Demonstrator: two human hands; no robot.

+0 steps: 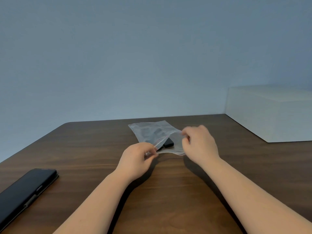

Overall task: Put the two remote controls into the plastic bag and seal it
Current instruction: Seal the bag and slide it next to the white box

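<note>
Both hands' fingers pinch the plastic bag [152, 133] mouth (left hand [136, 157], right hand [199, 144]), dark remote [168, 143] inside.

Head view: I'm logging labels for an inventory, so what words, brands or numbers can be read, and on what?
None can be read.
Plastic bag: no print visible.
Dark remote end in its mouth: no markings legible.
Black phone case: plain.
White box: blank.
</note>
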